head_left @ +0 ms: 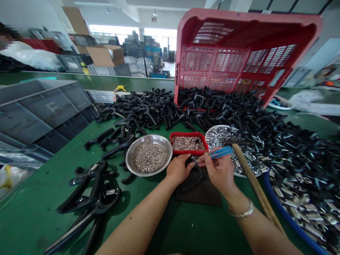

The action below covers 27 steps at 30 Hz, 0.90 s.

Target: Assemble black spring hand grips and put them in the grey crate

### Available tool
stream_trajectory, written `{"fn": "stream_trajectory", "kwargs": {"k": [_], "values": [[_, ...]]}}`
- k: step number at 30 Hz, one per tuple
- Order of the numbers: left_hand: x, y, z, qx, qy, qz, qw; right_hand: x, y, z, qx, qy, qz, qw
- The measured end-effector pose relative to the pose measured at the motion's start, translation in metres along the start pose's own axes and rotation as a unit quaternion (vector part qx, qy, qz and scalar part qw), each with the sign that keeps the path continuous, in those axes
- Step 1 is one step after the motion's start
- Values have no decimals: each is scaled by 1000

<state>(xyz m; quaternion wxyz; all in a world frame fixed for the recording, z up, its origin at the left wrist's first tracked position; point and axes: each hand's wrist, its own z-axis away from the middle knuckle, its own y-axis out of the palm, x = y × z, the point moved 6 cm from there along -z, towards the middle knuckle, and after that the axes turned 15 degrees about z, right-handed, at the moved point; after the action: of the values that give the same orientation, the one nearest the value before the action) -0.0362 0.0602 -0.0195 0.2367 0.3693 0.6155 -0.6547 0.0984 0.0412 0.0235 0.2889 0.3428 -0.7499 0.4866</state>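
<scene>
My left hand (180,168) is closed on the upper end of a black plastic handle part (193,184), its thumb and fingers pressed in near a small metal piece. My right hand (219,171) pinches a slim tool with a blue grip (221,152); its thin tip points left at the metal end of the black part. Whether this tool is tweezers or something else I cannot make out. Under both hands lies a dark flat mat (208,194). Just beyond them are a red tray (174,151) of small metal pins and a steel bowl (129,163) of tiny metal pieces.
A wooden-handled hammer (255,184) rests across a white bowl (208,131) of metal parts. At right, a blue-rimmed container (281,212) holds springs. Assembled black clamps (92,198) lie left. Behind, a tipped red crate (183,42) spills black handles; a grey crate (53,109) stands left.
</scene>
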Motion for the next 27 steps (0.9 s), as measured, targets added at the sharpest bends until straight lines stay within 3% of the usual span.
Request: {"fn": "stream_trajectory", "kwargs": {"k": [7,12,17,22,25,27], "values": [[1,1,-1,-4,18,3,1000,-33,-3,12,-1,83,-22,996],[2,0,-2,-12,20,-1,1000,-41,-4,17,-18,90,-53,994],[0,1,0,-11,21,-8,1000,-27,-2,13,3,10,89,996],[0,-1,1,-19,24,-15,999,1,10,7,63,-92,275,955],[2,0,1,-16,23,-20,999,14,6,-1,78,-71,139,985],[1,2,2,-22,30,-29,999,16,-1,-12,47,-36,10,998]]}}
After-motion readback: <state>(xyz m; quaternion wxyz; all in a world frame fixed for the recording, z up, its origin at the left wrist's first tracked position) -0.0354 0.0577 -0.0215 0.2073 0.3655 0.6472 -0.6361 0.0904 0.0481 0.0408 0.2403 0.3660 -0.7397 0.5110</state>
